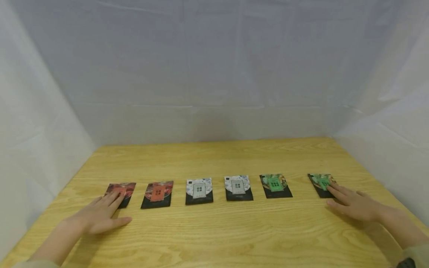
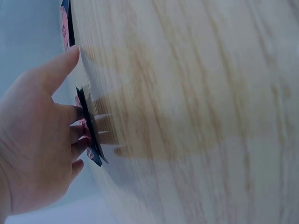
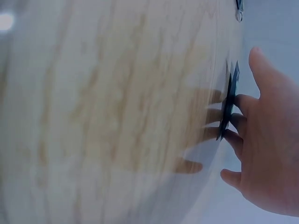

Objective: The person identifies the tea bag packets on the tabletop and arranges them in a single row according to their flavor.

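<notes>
Flat packets lie in a row across the wooden table. At the far left, my left hand (image 1: 102,215) rests its fingertips on a red and black packet (image 1: 126,201), thumb spread out to the side. My right hand (image 1: 356,204) touches a green and black packet (image 1: 320,186) at the far right with its fingertips. Both wrist views show straight fingers meeting the packets, the left hand (image 2: 42,126) over the red one (image 2: 88,126) and the right hand (image 3: 268,135) over the dark edge of the green one (image 3: 229,102). Neither hand curls round its packet.
Between the hands lie another red packet (image 1: 157,195), two white and black packets (image 1: 199,191) (image 1: 238,188) and another green packet (image 1: 276,186). White cloth (image 1: 214,74) hangs behind and at both sides of the wooden table (image 1: 214,230).
</notes>
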The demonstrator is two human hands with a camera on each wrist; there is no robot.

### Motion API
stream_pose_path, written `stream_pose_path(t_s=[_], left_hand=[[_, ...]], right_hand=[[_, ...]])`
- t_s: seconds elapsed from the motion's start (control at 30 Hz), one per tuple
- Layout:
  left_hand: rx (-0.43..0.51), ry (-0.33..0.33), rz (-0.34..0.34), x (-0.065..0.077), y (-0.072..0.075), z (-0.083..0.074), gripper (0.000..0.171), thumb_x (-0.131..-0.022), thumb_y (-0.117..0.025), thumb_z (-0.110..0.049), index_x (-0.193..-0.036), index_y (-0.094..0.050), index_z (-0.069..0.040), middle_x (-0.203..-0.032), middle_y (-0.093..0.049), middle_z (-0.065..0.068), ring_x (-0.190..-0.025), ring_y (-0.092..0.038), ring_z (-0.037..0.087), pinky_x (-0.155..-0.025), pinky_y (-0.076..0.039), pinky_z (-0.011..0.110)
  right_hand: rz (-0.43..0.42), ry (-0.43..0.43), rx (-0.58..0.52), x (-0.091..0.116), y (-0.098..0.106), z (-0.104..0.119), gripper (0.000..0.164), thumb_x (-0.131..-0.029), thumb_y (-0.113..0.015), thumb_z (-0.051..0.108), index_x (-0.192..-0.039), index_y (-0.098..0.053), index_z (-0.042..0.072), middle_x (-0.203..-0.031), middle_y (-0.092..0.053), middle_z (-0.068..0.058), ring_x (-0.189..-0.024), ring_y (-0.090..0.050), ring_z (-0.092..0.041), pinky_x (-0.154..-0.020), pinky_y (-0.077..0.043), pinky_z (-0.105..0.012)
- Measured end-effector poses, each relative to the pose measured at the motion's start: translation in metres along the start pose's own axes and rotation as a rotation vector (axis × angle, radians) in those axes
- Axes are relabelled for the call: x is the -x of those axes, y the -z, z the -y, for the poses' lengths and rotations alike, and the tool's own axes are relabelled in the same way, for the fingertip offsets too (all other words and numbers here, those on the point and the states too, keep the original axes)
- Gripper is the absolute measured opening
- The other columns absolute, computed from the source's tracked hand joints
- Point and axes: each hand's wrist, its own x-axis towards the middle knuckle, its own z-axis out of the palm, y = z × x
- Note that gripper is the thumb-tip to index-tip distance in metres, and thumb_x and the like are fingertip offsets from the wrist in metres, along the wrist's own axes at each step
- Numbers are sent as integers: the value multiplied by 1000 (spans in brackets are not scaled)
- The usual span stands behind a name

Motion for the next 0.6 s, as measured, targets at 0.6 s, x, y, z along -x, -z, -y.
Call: stream_pose_path(t_s=[0.6], left_hand=[[15, 2, 12, 0, 0, 0, 91, -89, -48, -57, -140, -22, 14, -144, -14, 38, -130, -13, 55, -102, -8, 67]], right_hand=[[10, 64, 46, -9, 1, 12, 65, -97, -46, 40, -141, -33, -5, -144, -24, -32, -127, -23, -54, -90, -16, -75]])
